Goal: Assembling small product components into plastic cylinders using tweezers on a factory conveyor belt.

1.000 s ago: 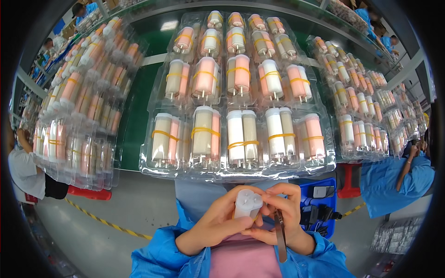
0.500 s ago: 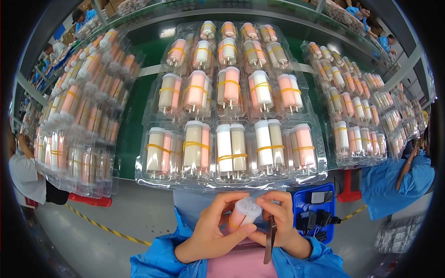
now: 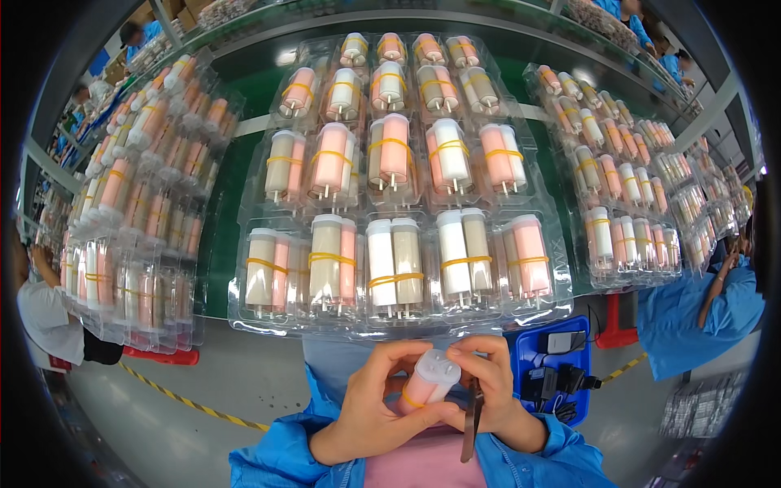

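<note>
Close to my body, my left hand [image 3: 370,411] is closed around a bundle of pink and whitish cylinders [image 3: 421,389] with a yellow rubber band around it. The bundle leans, its pale translucent capped end facing up. My right hand [image 3: 498,398] has its fingertips at the right edge of that capped end. Dark metal tweezers [image 3: 471,427] are gripped in the same hand, pointing down toward me. In front of both hands stands a clear plastic tray [image 3: 358,329] with rows of similar banded cylinders in pink, white and grey-beige, small pins at their lower ends.
More loaded trays stack up at the left [image 3: 130,321] and right [image 3: 634,281]. A blue bin [image 3: 582,411] with black adapters and cables sits at lower right. People in blue [image 3: 679,313] and white [image 3: 50,317] work at either side. Striped floor tape [image 3: 195,405] runs behind.
The bundle has turned slightly in my left hand, and the left thumb has shifted off the cap's lower edge. The tweezers stay in my right hand. The view has shifted a little.
</note>
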